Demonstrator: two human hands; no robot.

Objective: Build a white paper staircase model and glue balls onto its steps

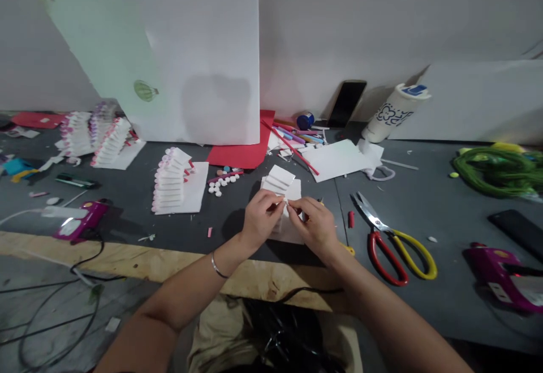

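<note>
Hands point(263, 219) pinch small white piece point(285, 201) over card point(292, 232), near wooden edge point(254, 282).

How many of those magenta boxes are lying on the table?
2: one magenta box near the front edge on the left, the other at far right, past the scissors.

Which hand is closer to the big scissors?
The right hand. It is just to the left of the scissors, not touching them; the left hand is farther off, on the right hand's other side.
</note>
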